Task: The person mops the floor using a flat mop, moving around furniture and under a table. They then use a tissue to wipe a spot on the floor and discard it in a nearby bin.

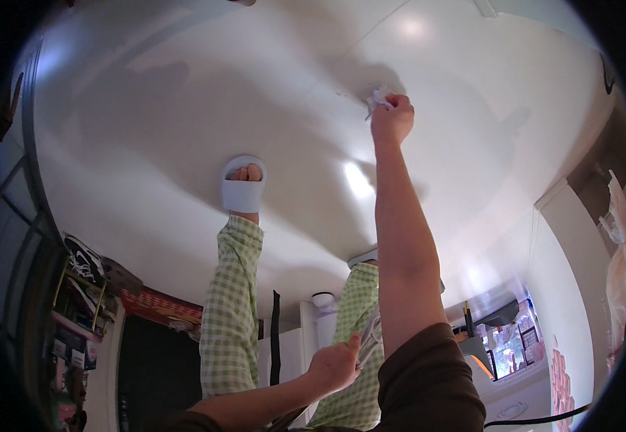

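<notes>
My right hand (394, 117) is stretched out over the pale, glossy floor (302, 129) and grips a crumpled white tissue (380, 97). Small dark specks lie on the floor just left of the tissue. Close to my body, my left hand (334, 363) is by my checked trouser leg, its fingers around a bundle of whitish cable or cord (371, 337); its exact kind is unclear. A light slipper (244, 189) is on one foot, ahead and to the left. My other foot is mostly hidden behind my right forearm.
A shoe rack (78, 291) with a black and white sneaker (83, 259) stands at the left. Near it lies a red patterned mat (161, 305). A white panel (567, 270) and a pale plastic bag (621, 259) are at the right. A black cable (540, 420) runs across the lower right.
</notes>
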Available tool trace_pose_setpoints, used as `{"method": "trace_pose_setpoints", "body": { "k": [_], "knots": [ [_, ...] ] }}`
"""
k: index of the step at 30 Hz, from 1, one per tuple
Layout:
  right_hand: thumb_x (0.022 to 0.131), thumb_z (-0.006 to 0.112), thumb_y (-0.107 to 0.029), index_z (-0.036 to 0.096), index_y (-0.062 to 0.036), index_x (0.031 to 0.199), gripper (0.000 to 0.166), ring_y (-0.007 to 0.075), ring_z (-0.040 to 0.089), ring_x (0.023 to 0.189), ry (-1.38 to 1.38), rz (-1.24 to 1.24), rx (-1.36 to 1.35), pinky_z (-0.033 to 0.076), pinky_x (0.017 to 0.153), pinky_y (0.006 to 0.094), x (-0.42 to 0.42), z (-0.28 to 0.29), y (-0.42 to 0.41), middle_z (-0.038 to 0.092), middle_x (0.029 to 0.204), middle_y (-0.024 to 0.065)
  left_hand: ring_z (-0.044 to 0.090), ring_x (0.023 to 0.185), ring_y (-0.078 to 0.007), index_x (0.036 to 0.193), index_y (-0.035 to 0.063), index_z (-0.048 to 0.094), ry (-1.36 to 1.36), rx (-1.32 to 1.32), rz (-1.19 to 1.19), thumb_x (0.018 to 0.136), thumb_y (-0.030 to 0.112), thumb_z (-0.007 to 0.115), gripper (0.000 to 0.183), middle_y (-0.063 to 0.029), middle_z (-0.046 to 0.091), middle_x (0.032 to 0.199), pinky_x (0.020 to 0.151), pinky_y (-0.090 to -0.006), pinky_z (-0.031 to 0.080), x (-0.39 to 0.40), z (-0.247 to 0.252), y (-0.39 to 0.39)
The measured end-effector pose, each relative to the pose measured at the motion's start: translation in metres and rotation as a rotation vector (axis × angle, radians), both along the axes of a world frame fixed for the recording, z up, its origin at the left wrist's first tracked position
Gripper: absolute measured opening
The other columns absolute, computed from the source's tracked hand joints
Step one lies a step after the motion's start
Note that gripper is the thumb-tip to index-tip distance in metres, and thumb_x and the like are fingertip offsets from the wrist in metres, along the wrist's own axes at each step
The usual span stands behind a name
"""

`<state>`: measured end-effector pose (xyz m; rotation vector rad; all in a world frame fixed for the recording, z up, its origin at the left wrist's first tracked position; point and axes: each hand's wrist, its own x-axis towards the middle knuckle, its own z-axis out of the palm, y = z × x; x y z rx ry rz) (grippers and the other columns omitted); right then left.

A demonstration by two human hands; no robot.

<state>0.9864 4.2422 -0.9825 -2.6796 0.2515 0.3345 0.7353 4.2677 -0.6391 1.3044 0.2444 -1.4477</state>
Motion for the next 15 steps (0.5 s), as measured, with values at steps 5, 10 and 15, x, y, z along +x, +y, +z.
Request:
{"method": "trace_pose_setpoints", "body": {
  "k": [5,10,15],
  "knots": [
    [0.070,0.057,-0.007,0.067,-0.0051,0.082,0.016,0.0191,0.061,0.068,0.055,-0.271,0.219,0.048,0.063,0.0312,0.024,0.008,-0.051,0.065,0.073,0.0096,0.063,0.073,-0.0328,0.120,-0.0024,0.035,0.017,0.031,0.030,0.072,0.025,0.070,0.065,-0.0161,0.061,0.082,0.061,-0.0425,0.050,-0.005,-0.001,0.001],
    [0.071,0.053,-0.002,0.067,-0.0028,0.086,0.021,0.0234,0.063,0.074,-0.032,-0.421,0.022,0.050,0.068,0.0329,0.027,0.005,-0.144,0.067,0.081,0.0119,0.063,0.074,-0.0318,0.124,-0.0026,0.033,0.035,0.002,0.022,0.073,0.025,0.070,0.069,-0.0155,0.061,0.084,0.061,-0.0411,0.050,0.002,-0.002,0.006],
    [0.066,0.057,-0.013,0.063,-0.0037,0.096,0.032,0.0305,0.058,0.090,0.040,-0.305,-0.004,0.046,0.081,0.0385,-0.021,-0.031,-0.165,0.059,0.097,0.0172,0.063,0.074,-0.0313,0.126,-0.0037,0.031,0.032,-0.024,-0.018,0.073,0.025,0.070,0.071,-0.0159,0.061,0.084,0.060,-0.0410,0.050,0.005,-0.002,0.003]
  ]
}}
